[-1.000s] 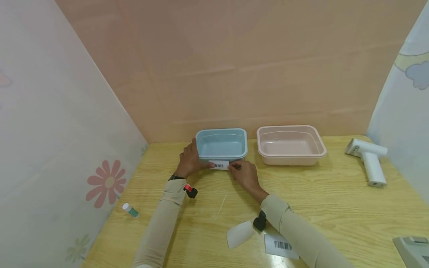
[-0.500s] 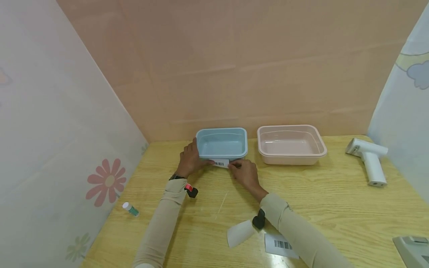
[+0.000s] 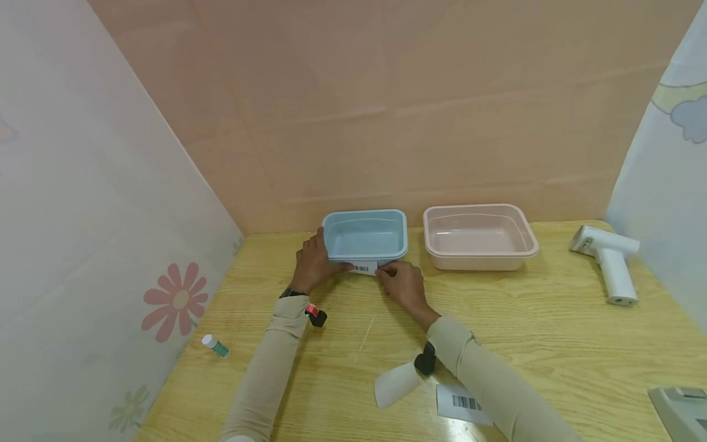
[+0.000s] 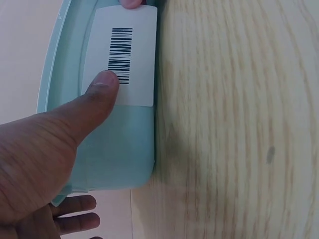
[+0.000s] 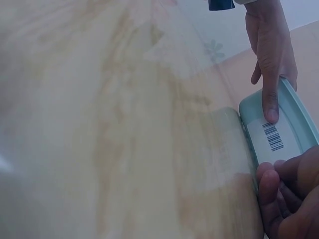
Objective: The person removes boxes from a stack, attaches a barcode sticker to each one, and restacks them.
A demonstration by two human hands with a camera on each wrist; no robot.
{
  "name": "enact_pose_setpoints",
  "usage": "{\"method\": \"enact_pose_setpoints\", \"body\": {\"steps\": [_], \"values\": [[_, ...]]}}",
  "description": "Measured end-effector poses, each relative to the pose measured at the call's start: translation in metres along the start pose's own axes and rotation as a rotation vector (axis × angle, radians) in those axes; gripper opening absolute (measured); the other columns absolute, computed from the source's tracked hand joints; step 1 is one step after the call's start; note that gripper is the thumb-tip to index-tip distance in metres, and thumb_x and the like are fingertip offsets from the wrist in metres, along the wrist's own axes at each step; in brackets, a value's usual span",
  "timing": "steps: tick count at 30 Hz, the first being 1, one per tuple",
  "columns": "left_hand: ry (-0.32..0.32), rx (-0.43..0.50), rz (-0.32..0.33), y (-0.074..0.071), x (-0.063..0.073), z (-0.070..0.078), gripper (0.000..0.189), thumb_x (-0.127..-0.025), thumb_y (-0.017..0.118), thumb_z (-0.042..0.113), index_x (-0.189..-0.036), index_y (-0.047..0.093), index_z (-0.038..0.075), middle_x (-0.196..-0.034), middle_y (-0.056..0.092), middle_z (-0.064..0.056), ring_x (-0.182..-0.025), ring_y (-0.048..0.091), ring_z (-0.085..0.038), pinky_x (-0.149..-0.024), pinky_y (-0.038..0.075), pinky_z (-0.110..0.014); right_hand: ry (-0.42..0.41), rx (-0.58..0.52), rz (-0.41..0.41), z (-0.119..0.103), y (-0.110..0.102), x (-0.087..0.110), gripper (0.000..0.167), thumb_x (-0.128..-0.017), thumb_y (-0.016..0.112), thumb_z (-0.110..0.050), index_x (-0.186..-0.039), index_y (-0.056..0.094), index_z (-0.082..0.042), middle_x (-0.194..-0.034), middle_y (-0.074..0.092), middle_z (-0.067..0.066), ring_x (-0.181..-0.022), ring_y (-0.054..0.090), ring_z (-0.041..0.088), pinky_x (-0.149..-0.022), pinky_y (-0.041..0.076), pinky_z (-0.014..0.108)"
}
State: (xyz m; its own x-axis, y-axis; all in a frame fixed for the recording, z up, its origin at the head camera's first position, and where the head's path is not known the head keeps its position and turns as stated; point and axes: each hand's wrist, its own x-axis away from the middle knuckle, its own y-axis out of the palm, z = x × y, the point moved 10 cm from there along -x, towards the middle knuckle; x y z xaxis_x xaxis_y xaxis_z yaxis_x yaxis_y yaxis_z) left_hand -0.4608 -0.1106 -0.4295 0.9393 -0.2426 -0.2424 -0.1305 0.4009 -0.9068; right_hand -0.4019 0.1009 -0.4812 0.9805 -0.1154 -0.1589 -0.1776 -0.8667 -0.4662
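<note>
The rear of the table (image 3: 530,344) is bounded by a tan backdrop (image 3: 386,110), on which faint creases are noted. The left side is enclosed by a pale wall (image 3: 72,202), printed with a large red flower (image 3: 175,301) and a smaller green flower (image 3: 128,409) below it. On the pale right wall (image 3: 674,215), a blue-grey cloud (image 3: 691,120) is printed. The tabletop is finished in yellowish wood grain, marked by a thin pale streak (image 3: 364,337). Light is reflected as glare (image 3: 460,431) at the bottom of the head view.

Gap from blue tub (image 3: 364,236) to pink tub (image 3: 479,236): narrow, my right hand (image 3: 405,287) just in front.
Blue tub's left end: blocked by my left hand (image 3: 315,265).
Backdrop (image 3: 386,104): bars me behind both tubs.
Tabletop (image 3: 558,282) right of pink tub: passable up to the white handheld device (image 3: 613,264).
</note>
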Motion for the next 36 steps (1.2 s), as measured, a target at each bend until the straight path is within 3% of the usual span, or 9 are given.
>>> {"method": "enact_pose_setpoints", "body": {"steps": [19,25,29,36], "values": [[0.005,-0.005,0.014,0.001,-0.001,0.0,0.126,-0.068,0.09,0.054,-0.156,0.019,-0.002,-0.142,0.046,-0.022,-0.131,0.044,-0.042,-0.1,0.038,-0.062,0.012,-0.048,-0.003,0.003,0.001,0.0,0.019,-0.096,0.07,-0.023,-0.087,0.075,-0.008,-0.064,0.068,0.001,-0.048,0.063,0.014,-0.043,0.047,0.028],[0.017,-0.016,0.021,-0.001,-0.001,0.002,0.125,-0.068,0.09,0.054,-0.156,0.021,-0.003,-0.141,0.047,-0.023,-0.129,0.045,-0.042,-0.099,0.04,-0.062,-0.027,-0.005,-0.04,-0.001,0.006,0.0,0.018,-0.097,0.068,-0.029,-0.099,0.078,-0.014,-0.065,0.068,-0.008,-0.054,0.064,0.011,-0.049,0.047,0.031],[0.028,-0.018,0.025,-0.001,-0.002,0.003,0.124,-0.068,0.09,0.053,-0.156,0.022,-0.003,-0.141,0.048,-0.023,-0.129,0.045,-0.043,-0.098,0.04,-0.063,-0.075,0.012,-0.076,-0.004,0.011,0.001,0.019,-0.097,0.062,-0.022,-0.111,0.076,-0.022,-0.069,0.069,-0.012,-0.056,0.062,0.009,-0.048,0.044,0.03],[0.069,-0.07,0.049,-0.002,-0.001,0.004,0.125,-0.068,0.088,0.058,-0.155,0.023,-0.004,-0.139,0.049,-0.025,-0.127,0.048,-0.044,-0.096,0.043,-0.063,-0.106,-0.039,-0.103,-0.01,0.012,0.006,0.029,-0.098,0.056,-0.015,-0.118,0.074,-0.026,-0.072,0.071,-0.007,-0.05,0.054,0.012,-0.043,0.035,0.028]]}}
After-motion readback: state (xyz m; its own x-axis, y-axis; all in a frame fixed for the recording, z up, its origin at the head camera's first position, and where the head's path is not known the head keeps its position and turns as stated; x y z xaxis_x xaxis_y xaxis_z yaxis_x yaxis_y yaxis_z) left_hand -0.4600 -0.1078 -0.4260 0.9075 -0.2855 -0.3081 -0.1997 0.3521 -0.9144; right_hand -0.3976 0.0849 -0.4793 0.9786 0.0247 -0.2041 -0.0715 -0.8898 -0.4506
